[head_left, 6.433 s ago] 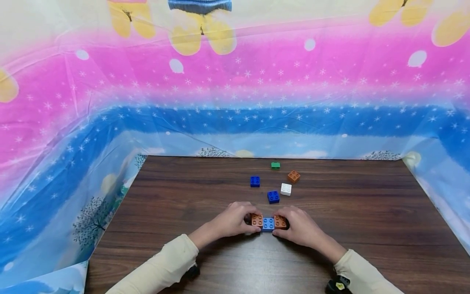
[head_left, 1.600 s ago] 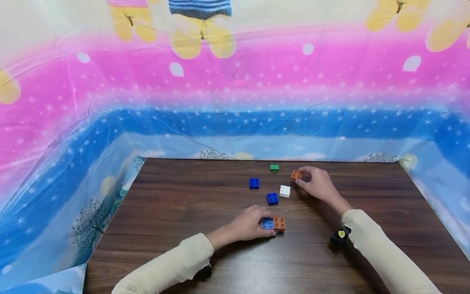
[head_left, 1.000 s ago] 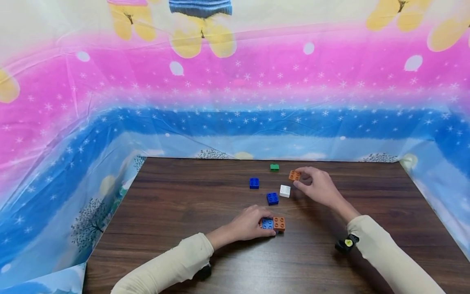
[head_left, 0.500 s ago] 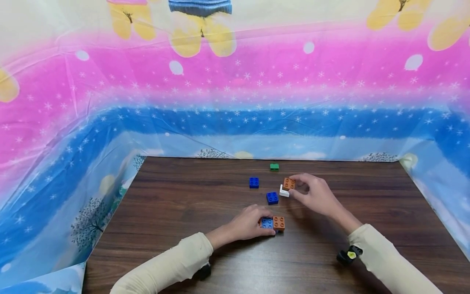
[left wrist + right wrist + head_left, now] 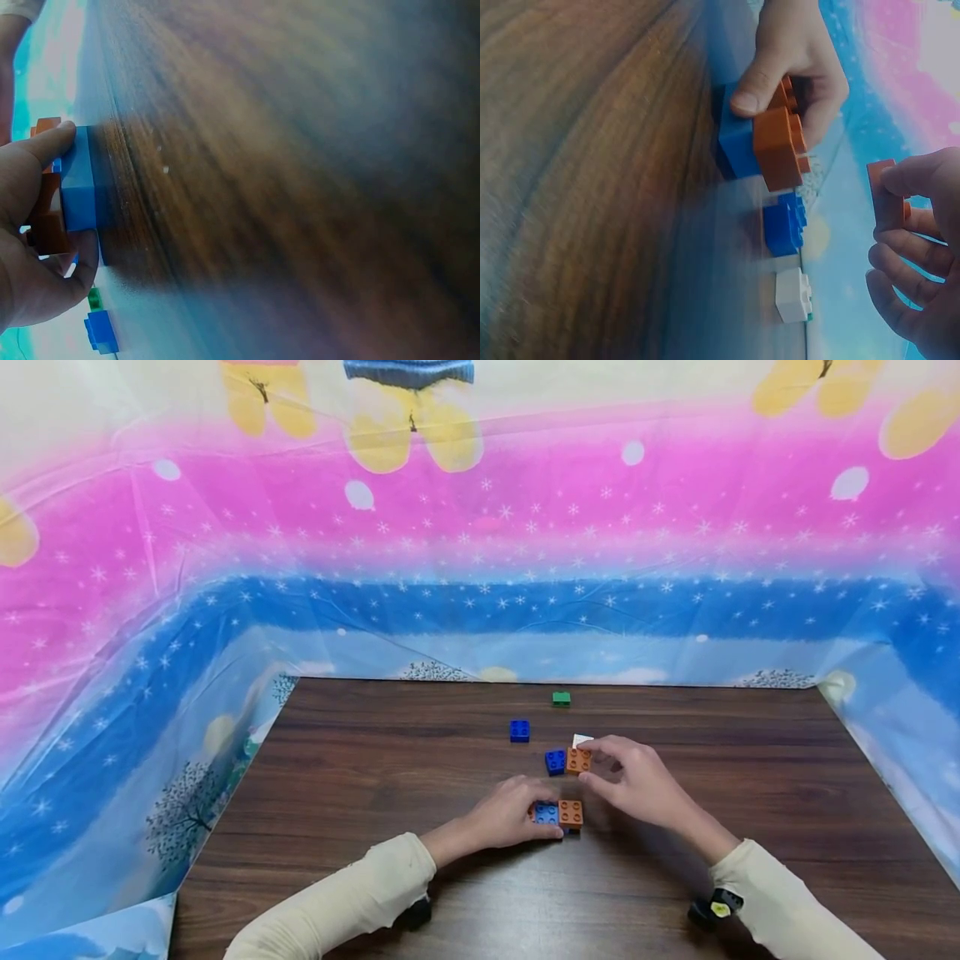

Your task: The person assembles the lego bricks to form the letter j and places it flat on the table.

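My left hand grips a small build of toy building bricks on the table: a light blue base brick with an orange brick on its right end. A second orange brick sits on the other end, mostly hidden by the fingers. Thumb and fingers of my right hand pinch a loose orange brick, held above the table with its studs up in the head view. There it overlaps the white brick and lies close beside a dark blue brick, just behind the build.
Another dark blue brick lies farther back on the brown wooden table. A green brick is near the back edge. A patterned pink and blue cloth hangs behind and along the sides.
My right hand has left the build, picked up the orange brick from the back and brought it forward and left. My left hand has shifted slightly right and stays on the build.
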{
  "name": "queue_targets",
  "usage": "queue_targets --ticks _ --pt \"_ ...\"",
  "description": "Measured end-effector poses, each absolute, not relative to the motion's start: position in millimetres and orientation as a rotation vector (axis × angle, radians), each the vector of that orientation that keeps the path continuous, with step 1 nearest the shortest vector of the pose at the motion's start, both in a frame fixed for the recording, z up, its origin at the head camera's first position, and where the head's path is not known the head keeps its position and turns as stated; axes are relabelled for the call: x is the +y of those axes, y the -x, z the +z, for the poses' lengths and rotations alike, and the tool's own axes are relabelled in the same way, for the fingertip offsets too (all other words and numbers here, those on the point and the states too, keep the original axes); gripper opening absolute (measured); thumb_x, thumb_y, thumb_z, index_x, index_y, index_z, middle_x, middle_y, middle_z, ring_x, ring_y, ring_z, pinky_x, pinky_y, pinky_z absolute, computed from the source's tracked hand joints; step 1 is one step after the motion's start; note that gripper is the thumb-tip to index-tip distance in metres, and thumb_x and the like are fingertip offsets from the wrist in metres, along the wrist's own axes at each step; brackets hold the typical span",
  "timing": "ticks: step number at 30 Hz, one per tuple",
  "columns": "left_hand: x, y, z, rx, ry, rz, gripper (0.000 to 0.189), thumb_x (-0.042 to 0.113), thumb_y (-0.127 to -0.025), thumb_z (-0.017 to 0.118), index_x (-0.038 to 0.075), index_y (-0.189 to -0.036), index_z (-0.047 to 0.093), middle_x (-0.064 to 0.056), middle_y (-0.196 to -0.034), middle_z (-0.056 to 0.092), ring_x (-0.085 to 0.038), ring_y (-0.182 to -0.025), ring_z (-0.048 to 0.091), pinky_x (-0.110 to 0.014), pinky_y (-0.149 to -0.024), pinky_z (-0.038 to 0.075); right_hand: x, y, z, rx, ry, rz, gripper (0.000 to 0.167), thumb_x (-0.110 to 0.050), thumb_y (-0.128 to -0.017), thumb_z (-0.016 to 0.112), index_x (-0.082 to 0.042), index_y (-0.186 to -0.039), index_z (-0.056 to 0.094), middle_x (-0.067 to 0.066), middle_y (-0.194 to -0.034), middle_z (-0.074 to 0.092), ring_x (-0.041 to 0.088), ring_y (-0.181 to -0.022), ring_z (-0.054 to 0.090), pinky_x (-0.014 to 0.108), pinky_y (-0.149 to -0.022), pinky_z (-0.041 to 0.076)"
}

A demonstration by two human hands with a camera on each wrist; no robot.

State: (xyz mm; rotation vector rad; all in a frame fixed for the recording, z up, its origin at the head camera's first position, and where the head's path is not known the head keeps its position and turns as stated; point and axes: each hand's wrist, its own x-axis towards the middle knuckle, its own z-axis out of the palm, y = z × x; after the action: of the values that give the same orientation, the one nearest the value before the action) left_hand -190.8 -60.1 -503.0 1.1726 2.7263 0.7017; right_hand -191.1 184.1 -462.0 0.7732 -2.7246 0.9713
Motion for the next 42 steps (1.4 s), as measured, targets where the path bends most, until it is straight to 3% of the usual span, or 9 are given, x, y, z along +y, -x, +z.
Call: queue_targets --ticks 9,16,28,33,42 --pt "-60 190 -500 2.722 -1.161 0.713 0.044 0.043 -0.09 0.079 0.018 -0.126 0.074 0.005 -0.123 0.072 -0.011 -0.109 0.065 -0.033 -0.095 0.051 181 180 -469 -2.73 -0.818 0.971 0.043 -0.022 -0.091 0.079 -0.008 -0.13 0.068 0.008 -0.12 0.071 0.02 -0.096 0.07 0.035 -0.076 0.058" --pt "-60 190 -499 2.722 -1.132 0.711 0.043 0.043 -0.089 0.079 0.018 -0.123 0.075 0.005 -0.117 0.073 -0.009 -0.102 0.065 -0.029 -0.087 0.051 181 173 -475 -2.761 -0.804 0.949 0.04 -0.025 -0.091 0.078 -0.014 -0.129 0.069 0.004 -0.12 0.07 0.018 -0.096 0.068 0.035 -0.077 0.057" --pt "-60 189 -499 2.727 -1.125 0.703 0.043 0.043 -0.089 0.08 0.016 -0.122 0.075 0.004 -0.117 0.073 -0.01 -0.103 0.065 -0.029 -0.089 0.051 180 164 -484 -2.776 -0.834 0.943 0.039 -0.026 -0.09 0.079 -0.018 -0.128 0.071 -0.004 -0.115 0.071 0.011 -0.094 0.066 0.03 -0.075 0.054" --pt "-60 189 -499 2.725 -1.131 0.71 0.042 0.042 -0.088 0.08 0.016 -0.12 0.075 0.005 -0.112 0.073 -0.007 -0.096 0.063 -0.026 -0.083 0.049 179 162 -486 -2.781 -0.836 0.942 0.038 -0.027 -0.09 0.079 -0.02 -0.127 0.071 -0.007 -0.11 0.07 0.011 -0.093 0.065 0.03 -0.073 0.053" --pt "-60 189 -498 2.714 -1.136 0.729 0.042 0.041 -0.088 0.081 0.016 -0.122 0.075 0.004 -0.113 0.073 -0.006 -0.095 0.062 -0.025 -0.083 0.048 179 160 -490 -2.778 -0.854 0.935 0.038 -0.027 -0.091 0.079 -0.015 -0.126 0.072 -0.004 -0.114 0.071 0.014 -0.095 0.067 0.035 -0.076 0.056"
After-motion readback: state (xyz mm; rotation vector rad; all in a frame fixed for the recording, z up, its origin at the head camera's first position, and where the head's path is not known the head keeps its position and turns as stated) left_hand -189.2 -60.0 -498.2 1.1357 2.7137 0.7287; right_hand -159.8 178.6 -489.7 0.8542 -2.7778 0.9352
